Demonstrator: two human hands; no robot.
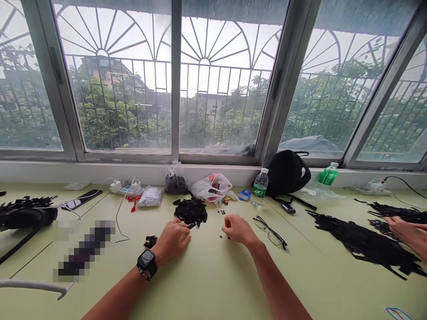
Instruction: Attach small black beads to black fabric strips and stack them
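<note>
My left hand, with a black smartwatch on its wrist, rests on the pale green table. Its fingers are curled around a small black piece taken from the pile of black pieces just beyond it. My right hand lies a short way to the right, fingers pinched together over several tiny dark beads scattered on the table. What the right fingers pinch is too small to make out.
Glasses lie right of my right hand. Along the window sill stand a water bottle, plastic bags, a black bag, chargers and a phone. Another person's hand works on black fabric at the right.
</note>
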